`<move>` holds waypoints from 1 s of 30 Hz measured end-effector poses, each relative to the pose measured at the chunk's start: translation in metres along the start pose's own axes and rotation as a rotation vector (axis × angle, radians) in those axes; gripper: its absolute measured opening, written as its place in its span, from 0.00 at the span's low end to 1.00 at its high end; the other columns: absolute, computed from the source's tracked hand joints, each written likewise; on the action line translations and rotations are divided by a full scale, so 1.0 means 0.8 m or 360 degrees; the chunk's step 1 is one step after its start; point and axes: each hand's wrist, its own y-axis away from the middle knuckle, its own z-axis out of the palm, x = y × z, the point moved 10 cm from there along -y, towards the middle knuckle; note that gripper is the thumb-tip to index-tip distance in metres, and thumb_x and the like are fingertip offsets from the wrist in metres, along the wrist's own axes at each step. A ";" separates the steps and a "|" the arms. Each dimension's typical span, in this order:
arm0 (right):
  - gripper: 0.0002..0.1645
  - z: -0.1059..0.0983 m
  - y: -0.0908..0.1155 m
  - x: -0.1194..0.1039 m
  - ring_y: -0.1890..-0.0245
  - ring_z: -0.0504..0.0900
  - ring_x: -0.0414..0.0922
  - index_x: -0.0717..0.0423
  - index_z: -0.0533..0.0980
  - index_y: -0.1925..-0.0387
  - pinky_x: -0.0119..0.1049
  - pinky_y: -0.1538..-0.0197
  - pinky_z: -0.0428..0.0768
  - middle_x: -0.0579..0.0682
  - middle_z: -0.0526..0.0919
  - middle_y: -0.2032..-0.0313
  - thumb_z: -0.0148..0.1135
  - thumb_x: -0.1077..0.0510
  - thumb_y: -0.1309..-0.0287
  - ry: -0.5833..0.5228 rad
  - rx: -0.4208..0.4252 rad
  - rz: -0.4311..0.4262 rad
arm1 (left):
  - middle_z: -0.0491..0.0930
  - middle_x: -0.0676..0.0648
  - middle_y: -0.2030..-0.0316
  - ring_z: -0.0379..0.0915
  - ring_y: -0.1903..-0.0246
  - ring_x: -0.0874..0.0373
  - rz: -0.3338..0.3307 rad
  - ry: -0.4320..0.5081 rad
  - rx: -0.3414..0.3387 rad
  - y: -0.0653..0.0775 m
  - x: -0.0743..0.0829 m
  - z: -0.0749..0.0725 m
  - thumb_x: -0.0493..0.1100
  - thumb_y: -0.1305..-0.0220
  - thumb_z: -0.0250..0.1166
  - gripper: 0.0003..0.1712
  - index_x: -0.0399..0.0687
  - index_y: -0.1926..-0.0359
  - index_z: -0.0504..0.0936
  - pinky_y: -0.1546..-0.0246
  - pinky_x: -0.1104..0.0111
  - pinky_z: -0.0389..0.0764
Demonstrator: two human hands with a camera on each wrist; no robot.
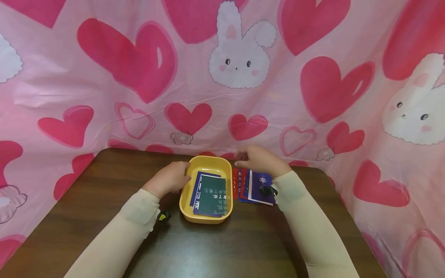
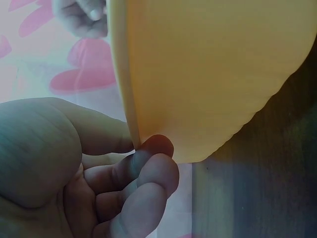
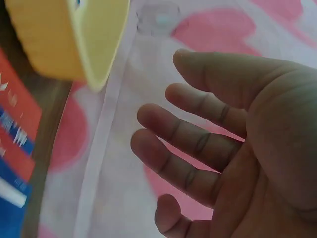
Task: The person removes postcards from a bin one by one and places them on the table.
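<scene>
A yellow plastic tray (image 1: 206, 221) with rounded corners stands on the table. In it lie a dark green card (image 1: 213, 190) printed with white characters and blue cards (image 1: 197, 183) partly under it. My left hand (image 1: 170, 178) pinches the tray's rim at its left side; in the left wrist view the thumb and fingers (image 2: 157, 145) meet at the yellow edge. Right of the tray, my right hand (image 1: 261, 159) hovers over the far end of a fanned row of cards. Its relaxed fingers (image 3: 173, 126) have nothing between them in the right wrist view.
The fanned row holds red cards (image 1: 235, 184) and blue cards (image 1: 259, 189) with white characters, close against the tray's right side. A brown wooden table (image 1: 180, 251) lies beneath. A pink cloth (image 1: 194, 88) with hearts and rabbits hangs behind the table's far edge.
</scene>
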 end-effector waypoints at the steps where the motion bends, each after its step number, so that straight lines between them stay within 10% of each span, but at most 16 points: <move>1: 0.19 0.001 -0.005 -0.013 0.58 0.88 0.46 0.52 0.87 0.47 0.47 0.48 0.89 0.48 0.92 0.57 0.74 0.48 0.34 0.0028 -0.0042 -0.0021 | 0.83 0.41 0.68 0.83 0.79 0.49 -0.0004 0.0001 0.0003 0.000 -0.001 -0.001 0.45 0.26 0.68 0.28 0.43 0.29 0.76 0.79 0.62 0.87; 16: 0.32 0.081 -0.076 -0.110 0.58 0.84 0.44 0.52 0.85 0.38 0.40 0.45 0.86 0.46 0.90 0.57 0.77 0.42 0.39 0.0527 -0.0502 -0.0132 | 0.83 0.41 0.69 0.82 0.81 0.49 0.0020 -0.0040 -0.0010 0.002 -0.006 -0.006 0.44 0.26 0.67 0.29 0.41 0.29 0.76 0.80 0.62 0.86; 30: 0.36 0.137 -0.088 -0.102 0.62 0.85 0.42 0.51 0.84 0.44 0.38 0.49 0.89 0.42 0.90 0.62 0.87 0.42 0.52 0.0549 -0.0727 -0.0017 | 0.82 0.40 0.67 0.83 0.80 0.48 0.0059 -0.0027 -0.0005 -0.001 0.000 -0.005 0.44 0.27 0.68 0.28 0.40 0.30 0.76 0.80 0.62 0.86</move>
